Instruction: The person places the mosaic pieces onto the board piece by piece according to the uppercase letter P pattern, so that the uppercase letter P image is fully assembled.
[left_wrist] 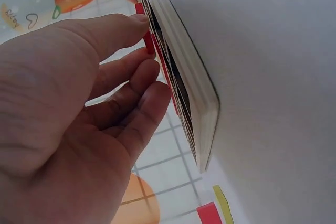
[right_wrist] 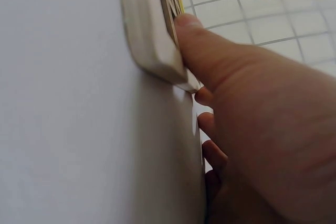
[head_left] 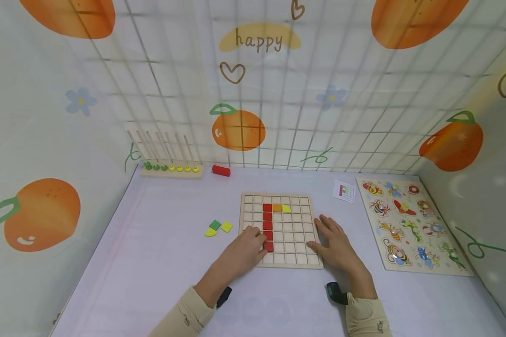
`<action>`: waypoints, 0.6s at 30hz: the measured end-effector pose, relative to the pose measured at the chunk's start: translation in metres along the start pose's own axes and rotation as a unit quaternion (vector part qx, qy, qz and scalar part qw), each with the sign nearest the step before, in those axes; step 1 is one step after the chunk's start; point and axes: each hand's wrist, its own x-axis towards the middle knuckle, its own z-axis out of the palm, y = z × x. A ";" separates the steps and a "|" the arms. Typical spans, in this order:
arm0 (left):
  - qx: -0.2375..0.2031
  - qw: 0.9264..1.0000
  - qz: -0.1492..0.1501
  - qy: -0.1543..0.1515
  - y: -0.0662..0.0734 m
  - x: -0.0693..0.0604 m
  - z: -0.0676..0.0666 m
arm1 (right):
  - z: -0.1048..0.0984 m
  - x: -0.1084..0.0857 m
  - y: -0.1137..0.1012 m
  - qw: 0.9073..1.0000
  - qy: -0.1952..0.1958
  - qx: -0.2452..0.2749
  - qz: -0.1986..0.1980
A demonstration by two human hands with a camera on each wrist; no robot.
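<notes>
Beige sleeves (head_left: pixel 187 313) come in lowest, nearest the view, and beyond them my two hands meet the wooden grid board (head_left: pixel 293 236). With my left hand (head_left: pixel 242 250) I pinch the lowest red square (head_left: pixel 268 246), thumb and finger at its two edges; four more red squares (head_left: pixel 267 216) run up the same column. Beside the top one sit an orange square (head_left: pixel 277 208) and a yellow piece (head_left: pixel 286 208). My right hand (head_left: pixel 337 245) steadies the board's right side, thumb on the face, fingers stretched along the edge, thumb and fingers apart. Left of the board lie a green square (head_left: pixel 215 225), a yellow square (head_left: pixel 226 227) and a yellow quarter-round (head_left: pixel 211 232); a small pattern card (head_left: pixel 344 191) lies beyond my right hand.
</notes>
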 end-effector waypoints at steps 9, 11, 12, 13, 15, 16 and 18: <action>0.014 1.000 -0.004 -0.002 -0.001 0.000 0.002 | 0.001 0.000 0.001 1.000 0.000 -0.006 -0.003; 0.016 1.000 -0.003 0.002 -0.001 0.000 0.003 | 0.001 0.000 0.001 1.000 0.000 -0.007 -0.004; 0.017 1.000 -0.003 0.003 -0.002 0.000 0.003 | 0.001 0.000 0.001 1.000 0.000 -0.007 -0.004; 0.017 1.000 -0.002 0.004 -0.002 0.000 0.004 | 0.001 0.000 0.001 1.000 0.000 -0.008 -0.005; 0.018 1.000 -0.002 0.005 -0.002 0.000 0.004 | 0.001 0.000 0.001 1.000 0.000 -0.007 -0.006; 0.019 1.000 -0.001 0.006 -0.002 0.000 0.005 | 0.001 0.000 0.001 1.000 0.001 -0.006 -0.007; 0.016 1.000 -0.001 0.004 -0.003 0.000 0.004 | 0.001 0.000 0.001 1.000 0.002 -0.005 -0.009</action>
